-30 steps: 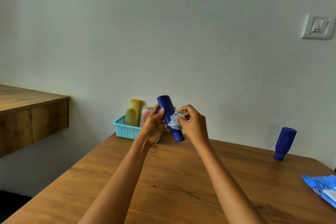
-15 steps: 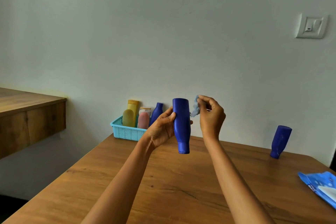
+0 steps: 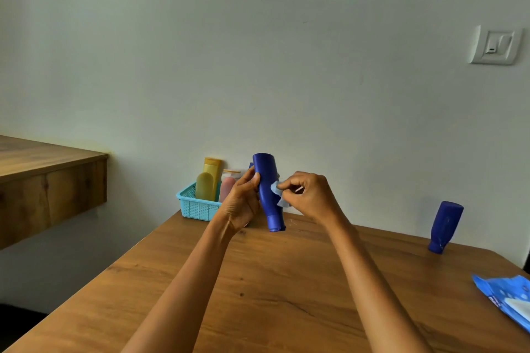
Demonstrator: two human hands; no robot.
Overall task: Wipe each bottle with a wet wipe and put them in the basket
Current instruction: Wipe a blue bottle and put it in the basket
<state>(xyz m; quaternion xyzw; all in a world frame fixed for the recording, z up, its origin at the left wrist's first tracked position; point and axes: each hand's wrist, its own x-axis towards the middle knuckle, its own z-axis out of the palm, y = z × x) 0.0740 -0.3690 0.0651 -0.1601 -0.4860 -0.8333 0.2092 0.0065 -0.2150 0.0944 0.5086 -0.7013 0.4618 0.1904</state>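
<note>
Both arms reach forward over the brown wooden bench (image 3: 286, 281). The left hand (image 3: 241, 203) grips the dark blue plastic bottle (image 3: 268, 189), held nearly upright, cap pointing to 6 o'clock. The right hand (image 3: 309, 195) fingers pinch a crumpled pale blue wet wipe (image 3: 276, 195) against its side.

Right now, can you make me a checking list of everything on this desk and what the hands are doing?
Surface: wooden table, bare grain showing.
Job's things: held blue bottle, cap down; wet wipe against its side; turquoise basket with yellow and pink bottles; second blue bottle standing cap down, far right.
Clutter: blue wipes pack at right edge.
Hands: left hand grips the bottle; right hand pinches the wipe.
Cables: nothing seen.
Surroundings: wall switch; wooden shelf at left.
</note>
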